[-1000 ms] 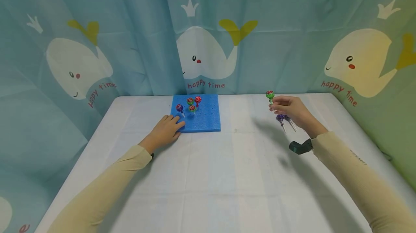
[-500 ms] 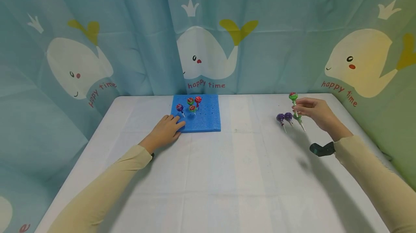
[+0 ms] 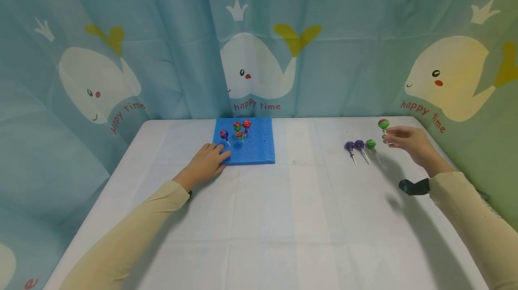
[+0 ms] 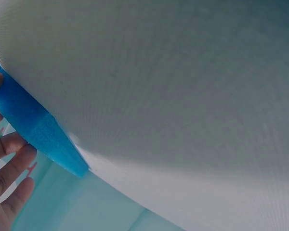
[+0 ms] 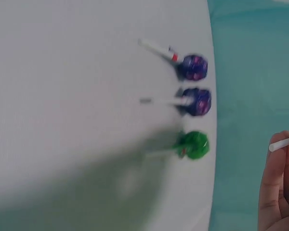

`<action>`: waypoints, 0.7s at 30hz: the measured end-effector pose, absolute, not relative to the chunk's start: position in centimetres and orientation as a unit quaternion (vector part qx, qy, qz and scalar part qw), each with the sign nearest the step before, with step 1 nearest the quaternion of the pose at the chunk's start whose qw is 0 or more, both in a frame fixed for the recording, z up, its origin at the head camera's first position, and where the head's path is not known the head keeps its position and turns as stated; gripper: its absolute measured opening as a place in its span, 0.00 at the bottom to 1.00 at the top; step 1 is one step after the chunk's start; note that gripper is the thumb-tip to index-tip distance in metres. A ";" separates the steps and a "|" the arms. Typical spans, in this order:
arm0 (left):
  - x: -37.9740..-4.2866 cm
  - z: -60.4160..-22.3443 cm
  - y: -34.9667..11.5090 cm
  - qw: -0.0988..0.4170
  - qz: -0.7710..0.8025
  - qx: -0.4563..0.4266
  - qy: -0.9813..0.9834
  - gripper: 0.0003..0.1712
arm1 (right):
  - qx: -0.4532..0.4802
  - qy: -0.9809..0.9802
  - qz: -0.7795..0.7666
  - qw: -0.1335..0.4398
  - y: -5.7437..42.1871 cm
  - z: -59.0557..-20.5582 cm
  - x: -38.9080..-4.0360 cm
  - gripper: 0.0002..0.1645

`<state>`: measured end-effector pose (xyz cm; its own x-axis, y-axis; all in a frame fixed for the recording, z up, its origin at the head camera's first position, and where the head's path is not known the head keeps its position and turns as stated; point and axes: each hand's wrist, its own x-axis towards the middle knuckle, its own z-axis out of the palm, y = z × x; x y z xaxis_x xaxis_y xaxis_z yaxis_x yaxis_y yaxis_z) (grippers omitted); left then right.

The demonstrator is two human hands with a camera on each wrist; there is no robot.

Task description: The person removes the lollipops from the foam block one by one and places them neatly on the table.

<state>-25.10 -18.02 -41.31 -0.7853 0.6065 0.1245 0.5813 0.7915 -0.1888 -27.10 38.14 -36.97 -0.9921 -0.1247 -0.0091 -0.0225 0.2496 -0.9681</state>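
Observation:
My right hand (image 3: 414, 144) pinches an upright green lollipop (image 3: 383, 123) by its stick, raised above the table's right side. In the right wrist view the white stick end (image 5: 280, 145) pokes out from the fingers. Left of that hand, two purple lollipops (image 3: 350, 146) and a green lollipop (image 3: 370, 144) lie in a row on the cloth. My left hand (image 3: 203, 167) rests at the near left corner of a blue foam block (image 3: 259, 150); its thumb touches the front face, its fingers the top edge. Several lollipops, including a red one (image 3: 246, 124) and a purple one (image 3: 224, 134), stand in the block.
A white cloth covers the table (image 3: 267, 227). Rows of small holes mark the foam block's top. A whale-print curtain (image 3: 344, 65) hangs right behind the table's back edge and along both sides.
My right hand has moved to the right with the held lollipop, past the row, uncovering the green one lying there. The left hand and foam block have stayed put.

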 end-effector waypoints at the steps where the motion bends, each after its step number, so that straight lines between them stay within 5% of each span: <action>1: -25.1 -41.3 -18.0 0.088 0.070 -0.314 -0.943 0.19 | -0.044 0.787 -0.614 0.043 38.4 -37.1 -27.1 0.14; 9: -25.1 -41.5 -18.0 0.089 0.066 -0.314 -0.943 0.18 | 0.013 0.842 -0.536 0.058 39.9 -38.0 -27.3 0.09; 21: -25.1 -41.3 -18.0 0.090 0.067 -0.313 -0.943 0.18 | 0.049 0.842 -0.533 0.067 40.9 -39.8 -28.0 0.18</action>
